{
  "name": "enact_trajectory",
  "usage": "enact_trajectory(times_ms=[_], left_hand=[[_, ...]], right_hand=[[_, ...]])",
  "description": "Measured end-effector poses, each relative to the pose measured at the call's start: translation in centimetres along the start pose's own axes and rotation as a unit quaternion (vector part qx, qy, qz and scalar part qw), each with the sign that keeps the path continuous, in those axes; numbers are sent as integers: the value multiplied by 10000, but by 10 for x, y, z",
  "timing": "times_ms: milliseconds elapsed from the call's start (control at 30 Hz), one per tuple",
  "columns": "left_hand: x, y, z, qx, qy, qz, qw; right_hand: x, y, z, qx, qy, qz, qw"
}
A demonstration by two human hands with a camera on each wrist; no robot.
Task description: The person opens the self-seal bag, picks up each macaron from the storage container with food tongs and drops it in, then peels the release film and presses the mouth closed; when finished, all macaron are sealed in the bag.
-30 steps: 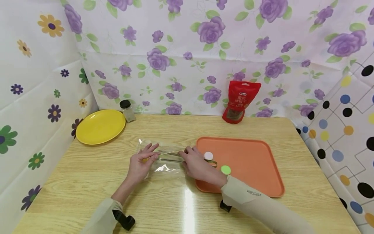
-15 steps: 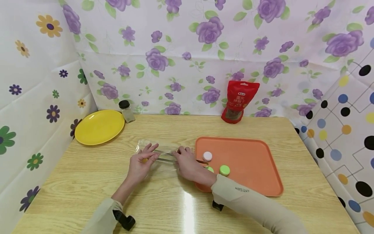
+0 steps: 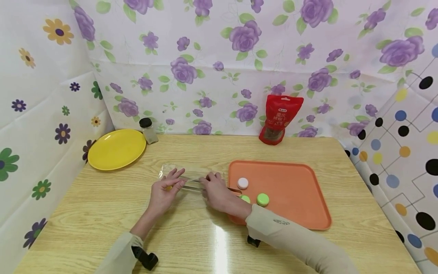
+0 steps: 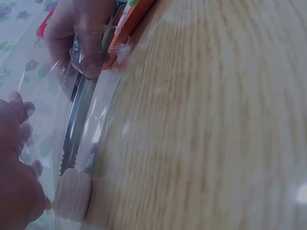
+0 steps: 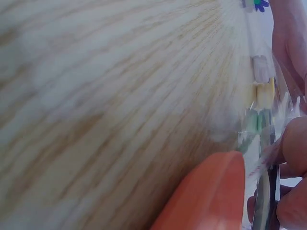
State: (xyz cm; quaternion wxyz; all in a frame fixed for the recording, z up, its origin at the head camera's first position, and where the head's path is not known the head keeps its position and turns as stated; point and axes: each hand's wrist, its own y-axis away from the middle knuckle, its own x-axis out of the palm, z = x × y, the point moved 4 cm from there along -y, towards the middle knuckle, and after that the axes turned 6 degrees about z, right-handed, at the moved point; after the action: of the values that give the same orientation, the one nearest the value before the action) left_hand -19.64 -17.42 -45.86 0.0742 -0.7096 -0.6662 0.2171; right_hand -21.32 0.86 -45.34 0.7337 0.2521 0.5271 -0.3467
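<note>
My left hand pinches the edge of a clear plastic bag lying over the table. From the right, my right hand grips metal tongs, whose arms reach into the bag. In the left wrist view the toothed tips of the tongs end right at a pale macaron inside the plastic. The right wrist view shows a yellow macaron and a green macaron in the bag too. A white macaron and two green macarons sit on the orange tray, one partly hidden by my right wrist.
A yellow plate stands at the back left beside a black-capped jar. Against the flowered backdrop at the back right is a red pouch. The tray's left rim lies close to the bag's right end.
My right hand has slid left with the tongs, further into the bag, bringing the second green macaron on the tray into sight. The left hand has stayed nearly in place.
</note>
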Motion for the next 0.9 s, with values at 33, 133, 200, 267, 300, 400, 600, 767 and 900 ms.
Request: enact_trajectory(times_ms=[33, 133, 200, 267, 300, 400, 600, 767, 900], left_hand=[[0, 0, 0, 1, 5, 1, 10000], [1, 0, 0, 24, 6, 1, 10000], [1, 1, 0, 36, 3, 2, 10000], [1, 1, 2, 34, 15, 3, 10000], [1, 1, 2, 16, 22, 11, 10000], [1, 1, 4, -49, 26, 34, 10000], [0, 2, 5, -94, -21, 50, 9999], [0, 2, 5, -49, 34, 40, 10000], [0, 1, 3, -12, 65, 26, 10000]], right_hand=[[-1, 1, 0, -12, -5, -33, 10000], [-5, 7, -2, -61, -23, -58, 10000], [-8, 12, -4, -110, -9, -66, 9999], [-12, 18, -7, -203, 19, -112, 9997], [-14, 21, -9, -258, 53, -152, 9995], [-19, 33, -15, -365, 162, -247, 9989], [-28, 57, -31, -313, 257, -164, 9990], [-38, 78, -45, -286, 256, -109, 9992], [-50, 98, -58, -147, 224, -205, 9994]])
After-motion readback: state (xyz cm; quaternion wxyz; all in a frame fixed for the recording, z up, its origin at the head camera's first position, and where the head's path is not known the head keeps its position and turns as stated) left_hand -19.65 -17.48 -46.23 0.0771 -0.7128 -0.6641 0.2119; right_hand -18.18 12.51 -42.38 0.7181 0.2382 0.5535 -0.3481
